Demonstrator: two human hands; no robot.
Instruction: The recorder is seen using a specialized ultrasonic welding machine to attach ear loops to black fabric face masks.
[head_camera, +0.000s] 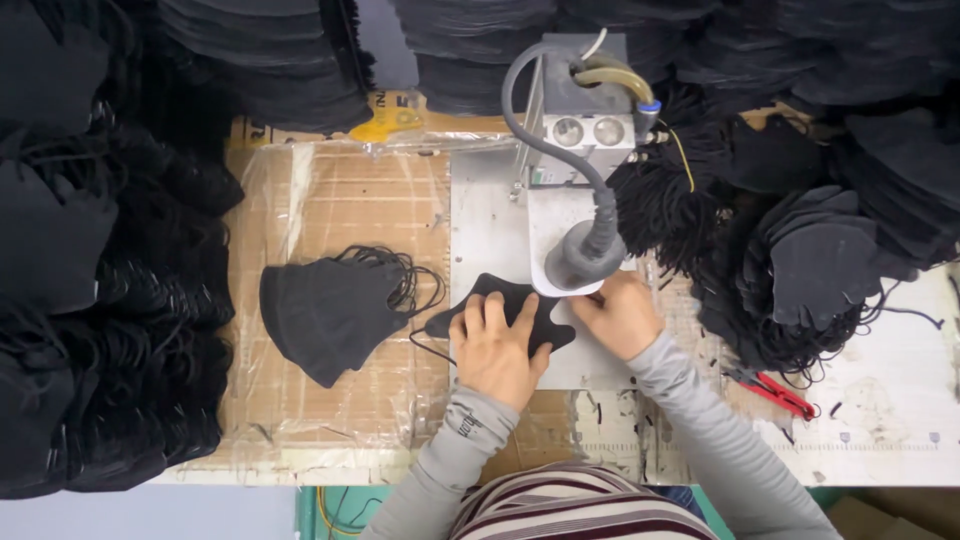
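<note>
A black fabric mask piece (497, 291) lies flat on the grey metal plate (485, 225) under the head of a small welding machine (585, 250). My left hand (495, 345) presses down on the piece with fingers spread. My right hand (618, 312) rests at the right edge of the piece, fingertips close to the machine head, pinching something I cannot make out. A thin black ear loop (425, 345) trails from the left side of the piece.
A stack of finished black masks (330, 310) lies on plastic-covered cardboard at left. Large heaps of black masks (90, 260) fill the left side and the back. More mask blanks (825, 265) and a bundle of black loops (660, 205) sit at right. Red snips (780, 392) lie near them.
</note>
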